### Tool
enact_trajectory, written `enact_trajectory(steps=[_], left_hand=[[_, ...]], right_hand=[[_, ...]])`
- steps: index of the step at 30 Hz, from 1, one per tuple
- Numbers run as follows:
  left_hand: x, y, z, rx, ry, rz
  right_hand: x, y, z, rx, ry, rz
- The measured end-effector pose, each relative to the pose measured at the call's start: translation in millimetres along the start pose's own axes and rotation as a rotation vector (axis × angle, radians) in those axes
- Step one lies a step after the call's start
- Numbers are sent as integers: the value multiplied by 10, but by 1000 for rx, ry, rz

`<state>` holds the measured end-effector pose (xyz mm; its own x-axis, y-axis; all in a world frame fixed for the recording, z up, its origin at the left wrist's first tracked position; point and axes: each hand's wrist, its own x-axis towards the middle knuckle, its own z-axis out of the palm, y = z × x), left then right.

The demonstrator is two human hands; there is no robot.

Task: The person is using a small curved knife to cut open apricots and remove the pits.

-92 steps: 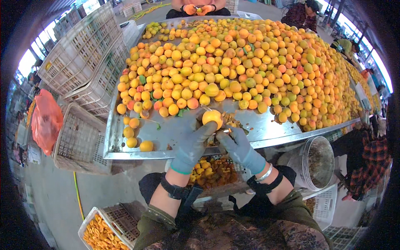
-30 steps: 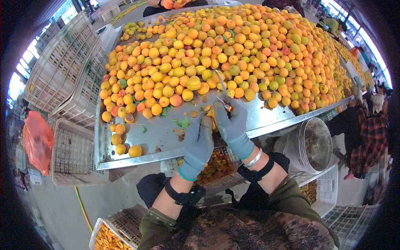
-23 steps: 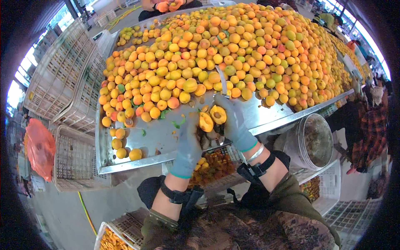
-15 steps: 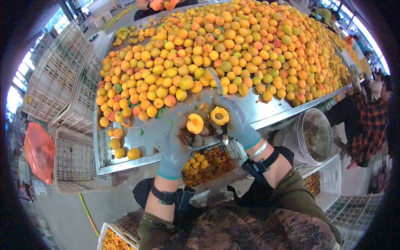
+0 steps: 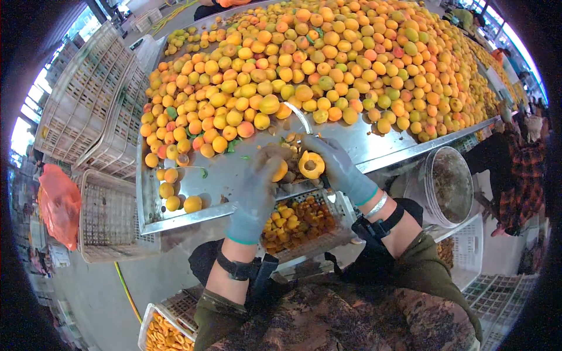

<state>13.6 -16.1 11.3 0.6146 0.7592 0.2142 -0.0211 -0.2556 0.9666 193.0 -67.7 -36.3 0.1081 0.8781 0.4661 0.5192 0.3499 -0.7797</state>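
Note:
Both my hands wear grey-blue work gloves with teal cuffs and are close together above the near edge of the metal table (image 5: 234, 209). My left hand (image 5: 255, 190) is closed around an apricot half (image 5: 280, 171), mostly hidden by the fingers. In my right hand (image 5: 341, 168) is another apricot half (image 5: 311, 165), its cut face up with a dark hollow in the middle. A knife (image 5: 300, 117) with a curved, pale blade juts from the same hand toward the fruit pile; its handle is hidden. Small brown pieces lie behind the hands.
A large heap of apricots (image 5: 328, 64) covers the table's far part. Below its edge stands a crate of cut apricots (image 5: 295, 225). A white bucket (image 5: 448, 187) is at right, stacked crates (image 5: 88, 93) at left. A person in a checked shirt (image 5: 523, 181) is at far right.
My left hand has turned, so its apricot half no longer shows its cut face. The half in my right hand has tilted, and the blade has swung leftward. The whole view has shifted slightly.

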Motion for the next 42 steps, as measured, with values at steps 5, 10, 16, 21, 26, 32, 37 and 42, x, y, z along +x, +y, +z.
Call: enact_trajectory(steps=[5,10,16,21,26,32,37,42], left_hand=[[39,-188,200,-2,18,-41],[73,-161,52,35,87,-94],[74,53,55,-182,72,-127],[22,-44,105,-180,94,-121],[29,-28,66,59,80,51],[124,-185,-49,184,-70,72],[66,-164,-10,461,-73,38],[3,-272,-5,581,26,120]], right_hand=[[4,110,56,76,-72,317],[215,-253,49,575,91,484],[181,-279,-12,626,-79,531],[94,-222,59,831,-50,617],[62,-78,8,-62,-86,-200],[219,-179,-69,611,-282,709],[259,-184,13,420,-206,675],[291,-364,5,615,-204,859]])
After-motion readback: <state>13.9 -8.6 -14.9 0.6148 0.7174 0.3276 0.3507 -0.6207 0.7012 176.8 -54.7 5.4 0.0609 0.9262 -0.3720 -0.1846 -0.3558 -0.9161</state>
